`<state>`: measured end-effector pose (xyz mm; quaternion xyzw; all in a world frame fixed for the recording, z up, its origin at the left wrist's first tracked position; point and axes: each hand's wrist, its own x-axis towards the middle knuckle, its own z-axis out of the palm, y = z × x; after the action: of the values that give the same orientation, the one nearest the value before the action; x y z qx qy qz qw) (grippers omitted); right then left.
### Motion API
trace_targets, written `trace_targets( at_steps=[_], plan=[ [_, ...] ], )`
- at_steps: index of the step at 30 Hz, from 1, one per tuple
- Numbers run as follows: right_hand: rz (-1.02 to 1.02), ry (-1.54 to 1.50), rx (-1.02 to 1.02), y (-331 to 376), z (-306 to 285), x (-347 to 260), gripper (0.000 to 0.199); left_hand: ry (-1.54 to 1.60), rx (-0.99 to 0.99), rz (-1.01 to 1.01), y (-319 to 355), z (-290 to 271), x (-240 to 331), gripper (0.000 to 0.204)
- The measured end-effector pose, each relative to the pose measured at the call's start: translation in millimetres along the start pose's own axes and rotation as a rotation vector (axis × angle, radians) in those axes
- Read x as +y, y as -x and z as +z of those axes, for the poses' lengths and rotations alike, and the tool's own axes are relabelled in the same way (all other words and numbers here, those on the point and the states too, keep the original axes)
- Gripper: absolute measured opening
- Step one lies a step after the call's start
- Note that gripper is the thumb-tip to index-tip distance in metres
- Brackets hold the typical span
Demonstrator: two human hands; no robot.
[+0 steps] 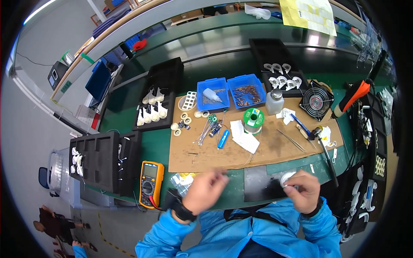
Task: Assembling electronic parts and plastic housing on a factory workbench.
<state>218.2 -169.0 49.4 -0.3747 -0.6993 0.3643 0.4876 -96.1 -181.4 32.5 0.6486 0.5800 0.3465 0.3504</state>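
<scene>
My right hand (303,191) pinches a small white round part (287,177) over a black mat (255,184) at the table's front edge. My left hand (205,191) is raised left of the mat, fingers curled together and a little blurred; whatever may lie between them is too small to make out. Beneath it lies a clear plastic bag (182,182) with something yellow. Further in, on a brown board (223,161), are a green-labelled solder spool (253,120), white paper sheets (244,137), tweezers (291,140) and a blue cylindrical cell (223,139) beside small wired circuit boards.
An orange multimeter (151,182) sits left of my left hand. Two blue bins (214,81) of small parts, a dispenser bottle (274,102) and a round fan (316,100) stand behind. A soldering iron (316,132) rests at right. Black foam trays (94,161) flank the board.
</scene>
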Motion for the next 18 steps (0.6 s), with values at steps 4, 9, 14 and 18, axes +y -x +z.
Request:
trace_targets(
  at_steps=[4,9,14,18],
  plan=[
    [0.104,-0.059,-0.067,16,10,2,0.011,0.015,0.122,-0.194,-46,-29,1,0.023],
    [0.114,-0.148,-0.128,15,18,3,0.012,-0.363,0.283,0.036,-117,20,-33,0.024],
    [0.167,-0.185,-0.121,13,12,3,0.01,-0.543,0.291,-0.115,-151,29,-27,0.03],
    [0.147,-0.17,-0.11,13,9,12,0.009,-0.771,0.136,-0.175,-150,34,-32,0.035]
  ],
)
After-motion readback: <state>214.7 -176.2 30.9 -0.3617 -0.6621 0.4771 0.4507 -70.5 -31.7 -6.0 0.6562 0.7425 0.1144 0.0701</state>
